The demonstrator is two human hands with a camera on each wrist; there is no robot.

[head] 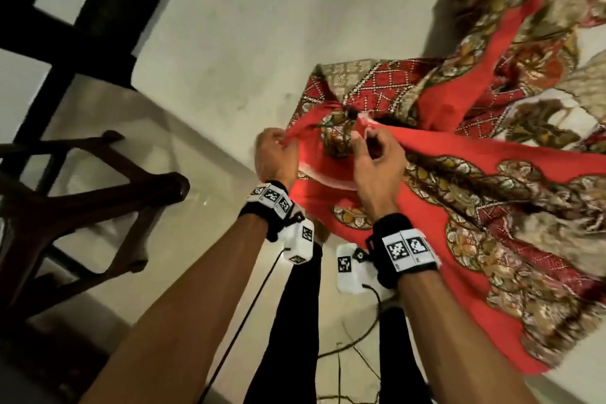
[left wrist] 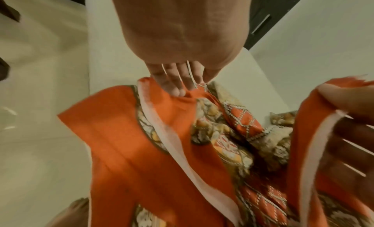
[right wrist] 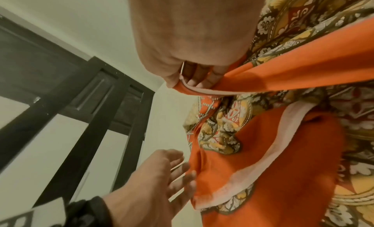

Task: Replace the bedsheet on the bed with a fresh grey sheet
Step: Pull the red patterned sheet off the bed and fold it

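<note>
Clearly we are early in the job. Nearest to us, our left hand (head: 277, 154) pinches the red edge of the patterned sheet (head: 492, 174) between thumb and fingertips, and our right hand (head: 377, 157) pinches the white-trimmed hem just beside it, its other fingers loosely curled. Both hold the cloth gathered and lifted at one corner. From there the sheet trails away to our right, rumpled and bunched, across a pale surface (head: 262, 26) that we take for the bare mattress, though we cannot be sure. So the old sheet looks loosened, at least at this corner, but it is not yet off the bed. No grey sheet shows in any view; fetching, spreading and tucking it all remain, by our judgement.

To the left a brown wooden stool (head: 98, 193) stands on the floor, and beyond it a dark frame (head: 82, 10). No container appears in any view.
</note>
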